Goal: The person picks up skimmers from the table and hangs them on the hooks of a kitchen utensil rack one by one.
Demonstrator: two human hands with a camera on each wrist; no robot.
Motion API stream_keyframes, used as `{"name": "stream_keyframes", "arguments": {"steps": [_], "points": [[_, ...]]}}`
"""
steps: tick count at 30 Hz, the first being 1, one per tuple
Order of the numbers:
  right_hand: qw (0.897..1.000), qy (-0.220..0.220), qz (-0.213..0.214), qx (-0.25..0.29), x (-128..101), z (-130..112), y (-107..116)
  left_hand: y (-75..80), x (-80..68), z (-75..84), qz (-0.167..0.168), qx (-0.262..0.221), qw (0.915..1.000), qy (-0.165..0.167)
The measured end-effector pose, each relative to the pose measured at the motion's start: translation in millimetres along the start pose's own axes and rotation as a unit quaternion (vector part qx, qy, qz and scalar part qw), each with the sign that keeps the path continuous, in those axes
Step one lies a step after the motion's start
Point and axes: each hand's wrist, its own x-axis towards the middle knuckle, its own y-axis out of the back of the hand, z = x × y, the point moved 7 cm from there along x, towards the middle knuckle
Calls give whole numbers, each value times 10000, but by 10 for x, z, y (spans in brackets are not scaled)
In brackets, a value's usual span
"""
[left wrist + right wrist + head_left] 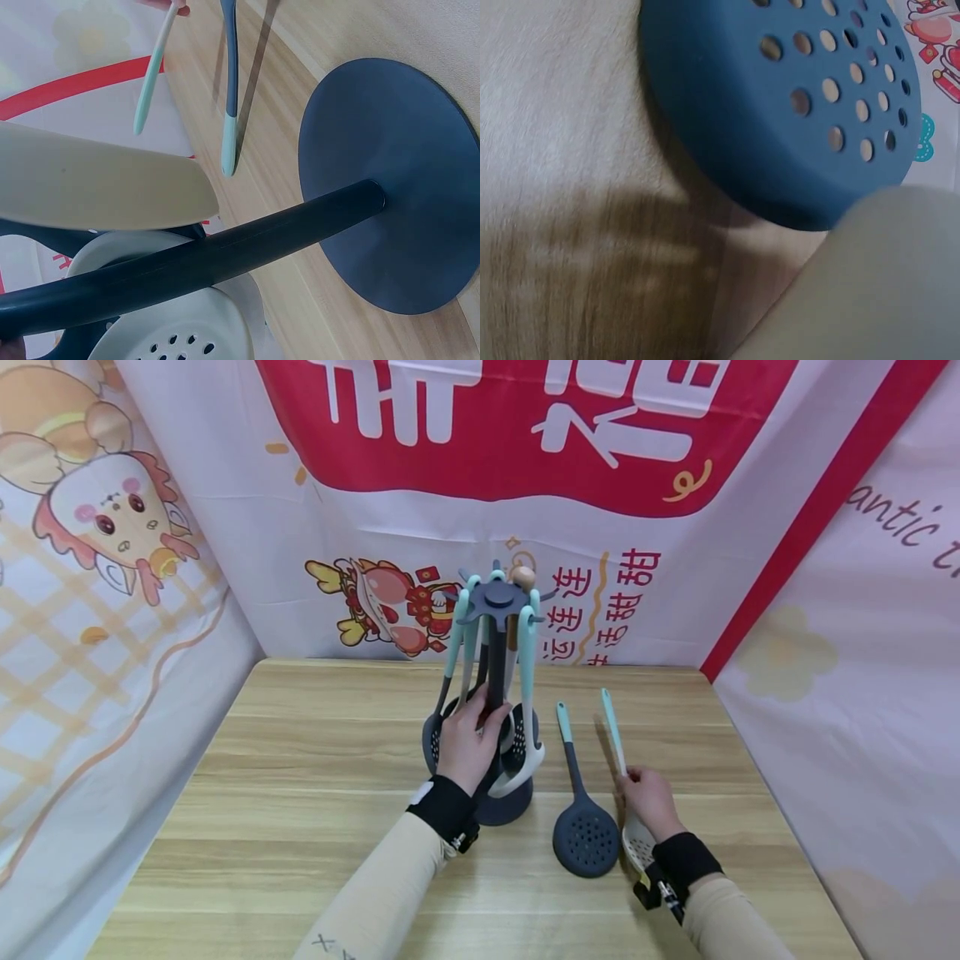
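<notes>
A dark grey utensil stand is upright on the table, hung with several mint-handled kitchen tools. My left hand grips its centre pole, above the round base. To the right, my right hand holds a cream slotted spoon by the shaft, its mint handle end pointing away and casting a shadow. Between the hands, a dark grey skimmer lies on the table. Its holed head fills the upper right wrist view, beside the cream spoon.
On the stand's near right hangs a cream ladle; a holed cream tool hangs by the pole. The wooden table meets a printed cloth backdrop at its far edge, with more cloth along both sides.
</notes>
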Motion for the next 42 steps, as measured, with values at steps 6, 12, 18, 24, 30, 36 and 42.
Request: {"name": "stream_keyframes", "arguments": {"steps": [6,12,18,24,30,36,42], "points": [[9999,107,59,45,-16,-35,7,5,-6,21,127,12,9998,-159],[9992,-124,78,382,-28,-46,19,2,-2,26,171,33,9996,-210],[9989,-95,128,449,-61,-116,44,-15,-4,28,152,34,9997,-205],[9989,-111,90,436,-99,-166,54,-28,-7,20,76,27,9999,-117],[9983,56,149,555,-123,-244,98,-33,-9,22,52,21,9999,-83],[9972,103,256,699,-147,-345,147,-21,-4,1,123,-57,9998,-132],[9974,-54,205,688,-182,-413,169,-9,-4,0,140,-117,9998,-101]]}}
